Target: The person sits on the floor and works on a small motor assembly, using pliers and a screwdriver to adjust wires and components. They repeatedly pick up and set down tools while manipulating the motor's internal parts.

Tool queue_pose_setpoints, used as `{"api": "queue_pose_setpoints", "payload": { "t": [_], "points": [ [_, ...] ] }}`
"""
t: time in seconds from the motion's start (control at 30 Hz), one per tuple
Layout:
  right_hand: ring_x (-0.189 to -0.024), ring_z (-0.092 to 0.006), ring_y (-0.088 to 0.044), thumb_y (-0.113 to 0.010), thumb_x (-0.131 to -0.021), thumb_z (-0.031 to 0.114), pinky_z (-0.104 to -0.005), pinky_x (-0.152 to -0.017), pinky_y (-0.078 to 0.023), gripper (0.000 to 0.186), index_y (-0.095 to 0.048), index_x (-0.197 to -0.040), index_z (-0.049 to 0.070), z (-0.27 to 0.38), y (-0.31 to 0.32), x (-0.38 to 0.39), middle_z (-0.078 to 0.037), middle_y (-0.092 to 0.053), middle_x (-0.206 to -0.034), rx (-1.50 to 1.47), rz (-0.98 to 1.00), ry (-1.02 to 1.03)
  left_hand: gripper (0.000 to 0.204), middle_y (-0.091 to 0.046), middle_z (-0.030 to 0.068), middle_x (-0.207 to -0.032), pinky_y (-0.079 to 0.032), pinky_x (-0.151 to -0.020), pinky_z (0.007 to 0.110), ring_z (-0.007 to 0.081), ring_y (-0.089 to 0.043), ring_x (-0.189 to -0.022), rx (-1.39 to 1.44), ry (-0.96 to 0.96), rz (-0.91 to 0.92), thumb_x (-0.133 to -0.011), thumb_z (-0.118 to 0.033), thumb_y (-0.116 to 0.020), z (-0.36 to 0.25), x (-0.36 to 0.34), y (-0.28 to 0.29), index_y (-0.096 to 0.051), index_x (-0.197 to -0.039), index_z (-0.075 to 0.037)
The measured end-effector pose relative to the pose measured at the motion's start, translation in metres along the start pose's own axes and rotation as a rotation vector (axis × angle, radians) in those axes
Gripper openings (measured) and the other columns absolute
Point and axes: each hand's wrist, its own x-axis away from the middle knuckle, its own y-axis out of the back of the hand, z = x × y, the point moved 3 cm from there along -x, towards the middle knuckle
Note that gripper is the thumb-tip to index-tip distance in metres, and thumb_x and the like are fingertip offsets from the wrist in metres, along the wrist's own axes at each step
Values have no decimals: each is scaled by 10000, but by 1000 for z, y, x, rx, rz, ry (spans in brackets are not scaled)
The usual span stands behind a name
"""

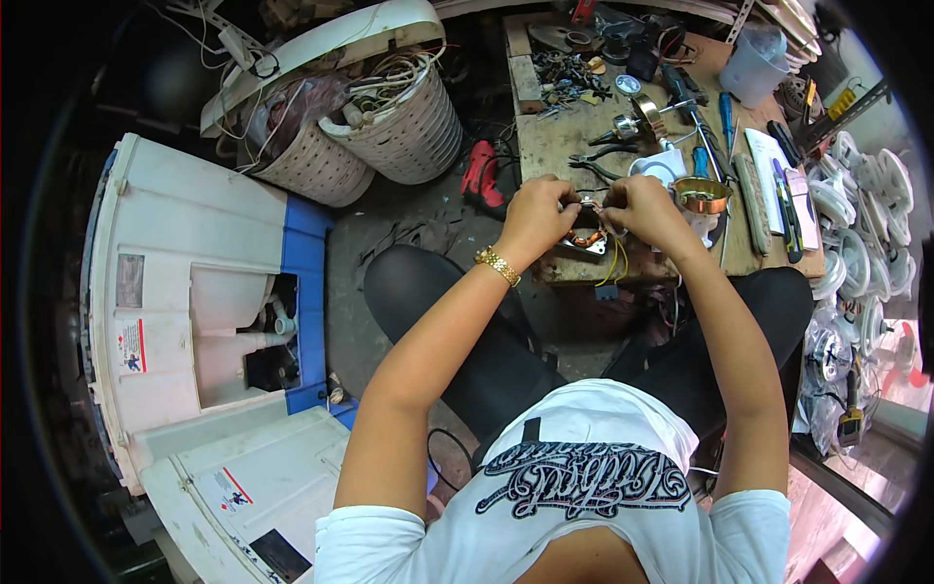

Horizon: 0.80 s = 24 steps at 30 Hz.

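At the near edge of the wooden bench, a small motor part (pixel 587 240) with copper windings and a pale metal frame lies between my hands. My left hand (pixel 541 216), with a gold watch or bracelet (pixel 497 264) at the wrist, pinches its far left side. Opposite it, my right hand (pixel 646 211) is closed at the part's right side, fingertips close to the left ones. Yellow wires (pixel 615 257) hang from the part over the bench edge to a blue connector (pixel 606 291). My fingers hide some of the part.
Pliers (pixel 601 164), a copper-coloured ring housing (pixel 702 195), screwdrivers and loose hardware lie on the bench (pixel 547 146). A translucent tub (pixel 754 66) stands at the back right. White plastic parts (pixel 861 243) are heaped on the right. Baskets (pixel 399 122) and a white-and-blue cabinet (pixel 161 311) are leftward.
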Motion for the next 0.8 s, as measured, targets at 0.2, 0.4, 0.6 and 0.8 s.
{"api": "queue_pose_setpoints", "payload": {
  "t": [0.2, 0.4, 0.6, 0.8],
  "points": [
    [-654, -226, -679, -739, -798, 128, -379, -650, -523, 229, -712, -927, -60, -14, 0, -2, -169, -681, -711, -193, 2, -136, 118, -658, 71, -900, -507, -770, 433, 304, -629, -930, -89, -8, -39, -825, -216, -748, -4, 5, 1, -749, -881, -113],
    [-730, -373, -695, -725, -797, 160, -435, -685, -533, 240, -716, -893, -59, -11, 0, -10, -256, -683, -778, -70, -33, -97, 126, -665, 57, -931, -505, -789, 417, 287, -629, -965, -107, -8, -48, -826, -215, -749, -5, 7, 2, -751, -901, -113],
    [-734, -383, -674, -735, -831, 148, -429, -674, -506, 235, -670, -904, -66, -14, 2, -11, -244, -679, -796, -16, -145, -21, 149, -697, 80, -979, -513, -727, 410, 299, -668, -847, -31, -16, -65, -834, -207, -747, -4, 4, -2, -740, -927, -91],
    [-802, -299, -708, -723, -861, 103, -379, -741, -530, 212, -686, -1017, -37, -6, 19, 12, -197, -727, -897, -70, -189, -21, 145, -676, 131, -953, -523, -726, 461, 380, -663, -851, 68, 27, -17, -829, -167, -733, 3, 7, -4, -710, -935, -71]
  ]
}}
